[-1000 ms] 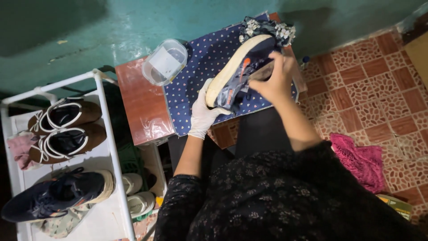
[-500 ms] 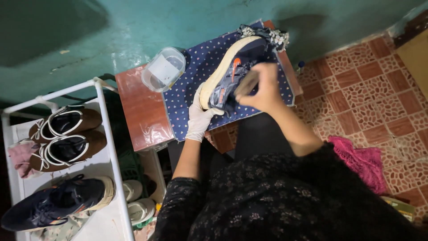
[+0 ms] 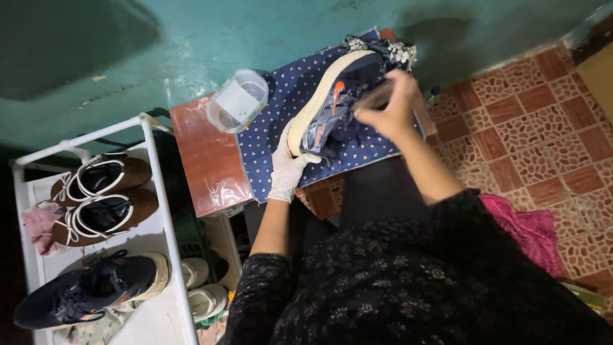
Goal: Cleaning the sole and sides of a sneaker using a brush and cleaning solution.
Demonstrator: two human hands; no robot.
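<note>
Gloved left hand [image 3: 287, 169] grips the navy mesh sneaker with cream sole [image 3: 332, 105] at its heel, over the dotted blue cloth [image 3: 281, 128]; bare right hand [image 3: 389, 108] pinches a small brush, blurred. Light, soft-sided shoe, firmest at the sole.

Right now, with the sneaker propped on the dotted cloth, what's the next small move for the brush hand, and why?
Probably draw the right hand and its brush back along the side of the sneaker. The gloved left hand steadies the heel end on the dotted cloth, the shoe lies tilted with its pale sole turned away, and the brush sits against the upper.
</note>
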